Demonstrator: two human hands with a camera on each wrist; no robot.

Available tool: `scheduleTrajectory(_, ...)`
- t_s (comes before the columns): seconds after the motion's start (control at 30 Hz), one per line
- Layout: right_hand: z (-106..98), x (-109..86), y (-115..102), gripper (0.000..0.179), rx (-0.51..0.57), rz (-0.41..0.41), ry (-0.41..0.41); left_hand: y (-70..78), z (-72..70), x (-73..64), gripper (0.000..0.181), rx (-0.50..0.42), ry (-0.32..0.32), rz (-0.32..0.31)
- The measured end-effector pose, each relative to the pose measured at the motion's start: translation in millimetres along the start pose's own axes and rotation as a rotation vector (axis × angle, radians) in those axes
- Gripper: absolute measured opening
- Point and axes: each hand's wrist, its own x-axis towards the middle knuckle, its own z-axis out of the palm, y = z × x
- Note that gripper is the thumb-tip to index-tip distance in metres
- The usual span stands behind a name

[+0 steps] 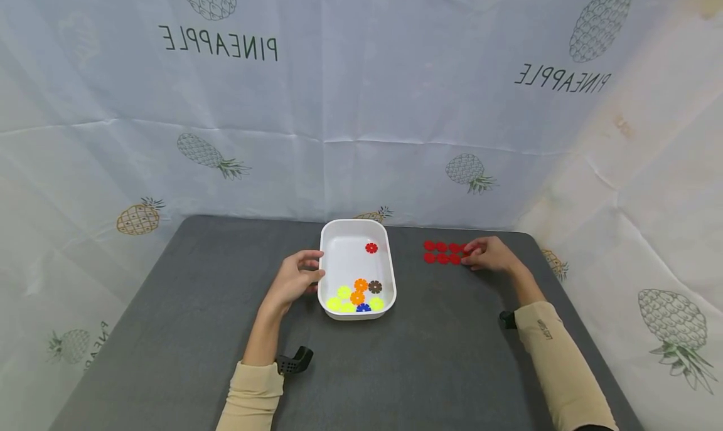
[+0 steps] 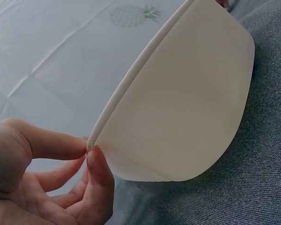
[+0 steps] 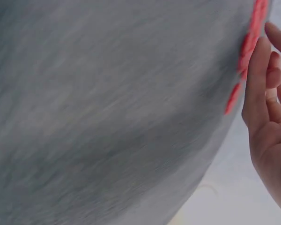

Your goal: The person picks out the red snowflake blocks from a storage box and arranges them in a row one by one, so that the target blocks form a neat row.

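A white plastic tray (image 1: 345,230) stands at the middle of the table, holding loose notched discs: a red disc (image 1: 371,248) near its far end, and yellow, orange, brown and blue ones gathered at the near end. My left hand (image 1: 295,279) pinches the tray's left rim between thumb and fingers, as the left wrist view shows up close. To the right, several red discs (image 1: 442,258) lie in two rows. My right hand (image 1: 489,255) is at the right end of those rows, thumb and forefinger apart, fingertips beside the discs; any contact is partly hidden.
The dark grey table (image 1: 395,374) reaches back to a pale curtain (image 1: 361,92) printed with pineapples, which also hangs along both sides. A black wrist strap (image 1: 295,360) is on the left forearm, another (image 1: 507,320) on the right.
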Motion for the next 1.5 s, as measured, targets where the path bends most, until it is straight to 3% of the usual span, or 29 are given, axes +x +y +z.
scheduleTrajectory(0.33,20,17.1,-63,0.038,0.044,-0.159,-0.012,-1.0,-0.1,0.5,0.049,0.001,-0.012,0.017)
scheduleTrajectory(0.53,52,32.7,-126,0.035,0.096,-0.234,-0.023,-1.4,-1.4,0.5,0.05,-0.008,-0.012,0.015)
scheduleTrajectory(0.77,97,60.4,-182,0.038,0.27,-0.269,-0.12,-1.4,-1.4,-0.2,0.049,-0.013,-0.008,0.006)
scheduleTrajectory(0.97,124,79.7,-204,0.032,0.346,-0.2,-0.157,0.8,-0.2,0.2,0.049,-0.007,-0.014,-0.002)
scheduleTrajectory(1.17,138,92.8,-222,0.034,0.36,-0.104,-0.188,1.2,-1.2,1.3,0.048,-0.015,-0.008,-0.004)
scheduleTrajectory(1.33,148,97.0,-229,0.034,0.312,-0.016,-0.144,0.9,-1.0,1.2,0.048,-0.015,-0.004,-0.008)
scheduleTrajectory(1.5,157,97.1,-222,0.032,0.293,0.075,-0.102,0.6,0.1,1.0,0.047,-0.01,0.0,-0.013)
